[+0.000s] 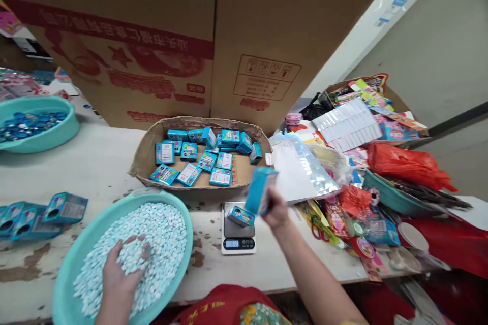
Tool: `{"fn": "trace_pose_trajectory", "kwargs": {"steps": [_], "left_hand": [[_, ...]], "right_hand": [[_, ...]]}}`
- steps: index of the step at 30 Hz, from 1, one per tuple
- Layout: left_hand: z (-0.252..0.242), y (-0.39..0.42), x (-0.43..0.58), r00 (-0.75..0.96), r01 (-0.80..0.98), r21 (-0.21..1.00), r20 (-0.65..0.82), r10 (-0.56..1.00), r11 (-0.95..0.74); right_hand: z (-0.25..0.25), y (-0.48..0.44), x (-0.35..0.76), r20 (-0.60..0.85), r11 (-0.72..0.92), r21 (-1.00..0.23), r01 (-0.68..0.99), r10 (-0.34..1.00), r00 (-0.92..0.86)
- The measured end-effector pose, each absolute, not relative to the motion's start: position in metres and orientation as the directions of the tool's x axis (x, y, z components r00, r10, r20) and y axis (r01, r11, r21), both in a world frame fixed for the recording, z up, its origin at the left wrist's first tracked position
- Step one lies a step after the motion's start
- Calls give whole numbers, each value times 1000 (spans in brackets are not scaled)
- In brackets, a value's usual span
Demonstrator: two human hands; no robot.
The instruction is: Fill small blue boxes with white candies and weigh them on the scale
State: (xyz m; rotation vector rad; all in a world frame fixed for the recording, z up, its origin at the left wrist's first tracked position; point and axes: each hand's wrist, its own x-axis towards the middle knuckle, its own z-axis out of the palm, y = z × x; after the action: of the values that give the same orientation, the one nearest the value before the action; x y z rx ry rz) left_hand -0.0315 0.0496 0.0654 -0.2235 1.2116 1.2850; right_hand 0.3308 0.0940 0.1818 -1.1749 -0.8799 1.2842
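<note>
Palm up, my left hand (124,269) cups a heap of small pale blue candies (131,256), its fingers curled around them. It is inside a turquoise basin (64,274) full of the same candies. My right hand (276,209) grips a small blue candy box (260,189), blurred by motion, above a digital scale (239,244). Another blue box (241,216) lies on the scale's plate, just under the held one. The scale's display is lit, but I cannot read it surely.
Behind the scale is a shallow cardboard tray (236,177) of blue boxes, backed by a large carton (163,51). At left stand several boxes with round holes (66,208) and a basin of dark blue pieces (72,124). Packets, red scissors (319,233) and a red bag (407,165) crowd the right.
</note>
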Motion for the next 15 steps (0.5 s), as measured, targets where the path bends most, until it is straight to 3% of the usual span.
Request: {"fn": "trace_pose_trajectory", "kwargs": {"steps": [2,4,7,10,12,15], "left_hand": [[65,48,-32,-201,-824,458,-787,584,334],[67,47,-32,-175,-846,431,-781,599,314],[71,49,-31,-171,-874,414,-752,636,255],[79,52,-33,-171,-894,391,-752,636,221],[91,53,-33,-151,-899,384,-725,672,212],[121,53,-30,-205,-883,456,-594,778,115]], "right_hand": [[188,110,363,-46,35,-980,-197,919,392],[185,121,370,-43,41,-981,-187,904,425],[167,115,330,-164,-118,-971,-207,961,223],[147,91,258,-213,-220,-969,-117,975,-69],[138,77,215,-170,-181,-983,-27,956,-241],[128,72,173,-64,4,-985,170,919,-389]]}}
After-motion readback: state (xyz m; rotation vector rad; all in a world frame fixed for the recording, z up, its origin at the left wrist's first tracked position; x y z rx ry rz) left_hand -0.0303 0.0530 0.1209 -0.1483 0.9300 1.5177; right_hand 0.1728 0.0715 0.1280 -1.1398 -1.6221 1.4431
